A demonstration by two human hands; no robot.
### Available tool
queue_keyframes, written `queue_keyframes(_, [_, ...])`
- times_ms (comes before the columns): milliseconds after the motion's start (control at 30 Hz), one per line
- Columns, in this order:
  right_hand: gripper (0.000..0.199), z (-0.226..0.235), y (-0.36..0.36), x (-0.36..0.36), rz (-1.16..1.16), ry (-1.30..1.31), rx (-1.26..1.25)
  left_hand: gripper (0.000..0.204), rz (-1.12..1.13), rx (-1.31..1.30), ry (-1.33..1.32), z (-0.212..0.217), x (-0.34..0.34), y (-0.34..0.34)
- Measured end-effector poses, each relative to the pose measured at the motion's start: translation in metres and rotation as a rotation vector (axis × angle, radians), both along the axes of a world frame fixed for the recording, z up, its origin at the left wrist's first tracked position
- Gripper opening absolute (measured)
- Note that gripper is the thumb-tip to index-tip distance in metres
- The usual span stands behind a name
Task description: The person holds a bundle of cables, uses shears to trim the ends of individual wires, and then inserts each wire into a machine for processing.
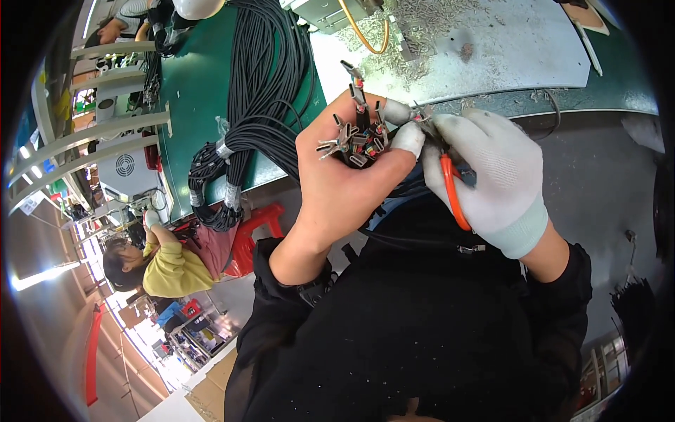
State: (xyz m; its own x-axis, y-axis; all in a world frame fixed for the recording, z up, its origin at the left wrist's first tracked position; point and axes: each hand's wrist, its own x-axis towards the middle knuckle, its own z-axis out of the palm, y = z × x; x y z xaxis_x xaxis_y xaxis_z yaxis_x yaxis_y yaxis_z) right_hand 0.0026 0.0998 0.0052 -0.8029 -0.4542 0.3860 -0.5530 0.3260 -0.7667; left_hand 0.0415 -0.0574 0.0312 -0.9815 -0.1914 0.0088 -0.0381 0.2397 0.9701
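My left hand (337, 176), bare except for white finger cots on two fingertips, grips a bundle of black wires (358, 137) whose ends carry small metal terminals fanned upward. My right hand (492, 176) wears a white knit glove and holds orange-handled cutters (450, 186), their tip at the wire ends beside my left fingertips. Both hands are raised over my lap, in front of the bench edge. The cutter jaws are hidden among the terminals.
A green bench (193, 91) holds a thick black cable harness (264, 84) draped over its edge. A grey mat (506, 49) strewn with wire scraps lies behind my hands. A red stool (253, 232) and a person in a yellow top (172, 267) are at left.
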Motion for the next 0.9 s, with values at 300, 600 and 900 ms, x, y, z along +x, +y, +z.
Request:
queue_keyframes(300, [0.015,-0.011,0.007,0.008,0.202,-0.526,-0.075,0.015,-0.066,0.273,-0.376,-0.004,-0.010,-0.017])
queue_keyframes(600, [0.029,-0.014,0.017,-0.047,-0.010,-0.786,-0.248,0.009,-0.045,0.578,-0.438,-0.037,-0.058,-0.072])
queue_keyframes(900, [0.029,-0.019,-0.028,-0.122,0.196,-0.738,-0.178,0.018,-0.183,0.516,-0.362,-0.053,-0.112,-0.070])
